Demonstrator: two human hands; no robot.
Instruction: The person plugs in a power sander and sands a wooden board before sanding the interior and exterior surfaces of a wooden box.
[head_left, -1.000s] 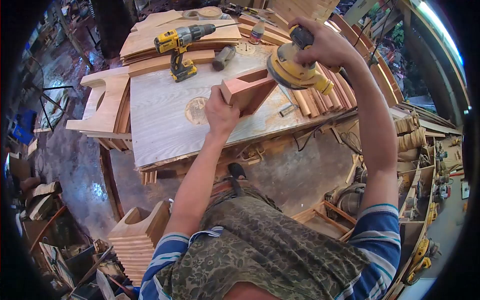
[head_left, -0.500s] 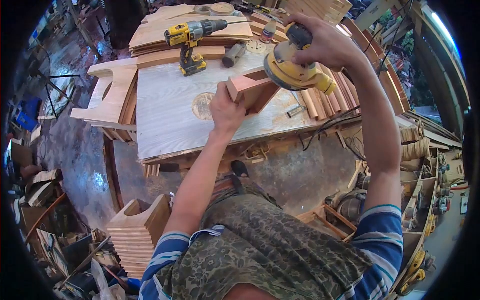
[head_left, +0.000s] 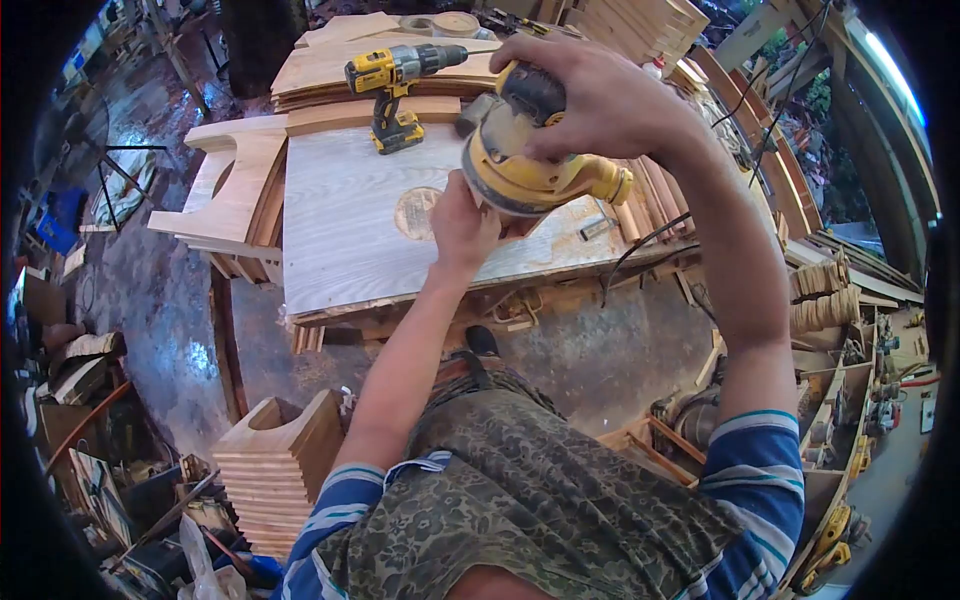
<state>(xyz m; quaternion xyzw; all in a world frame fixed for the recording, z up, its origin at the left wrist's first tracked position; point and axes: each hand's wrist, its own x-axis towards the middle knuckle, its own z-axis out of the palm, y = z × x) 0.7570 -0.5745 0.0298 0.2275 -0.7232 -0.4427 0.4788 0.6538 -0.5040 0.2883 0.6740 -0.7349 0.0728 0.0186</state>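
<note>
My right hand (head_left: pixel 605 95) grips a yellow and black orbital sander (head_left: pixel 510 170) by its top, with the pad side tilted toward the left. My left hand (head_left: pixel 465 230) is closed around a reddish wooden frame (head_left: pixel 520 228) above the workbench (head_left: pixel 340 230). Most of that frame is now hidden behind the sander and my fingers. The sander's pad lies over the frame, close to my left fingers; whether it touches the wood cannot be made out. A yellow cordless drill (head_left: pixel 392 90) stands upright on the bench, beyond my left hand.
Stacked boards (head_left: pixel 300 75) lie at the bench's back, and cut-out panels (head_left: pixel 235 180) along its left side. Wooden strips (head_left: pixel 655 190) and a dark cable (head_left: pixel 650 240) are at the right. A pile of notched wooden pieces (head_left: pixel 270 465) stands low on the left.
My right hand has brought the sander left and down, over the wooden frame, which it now mostly covers. My left hand still holds the frame. The view has shifted slightly.
</note>
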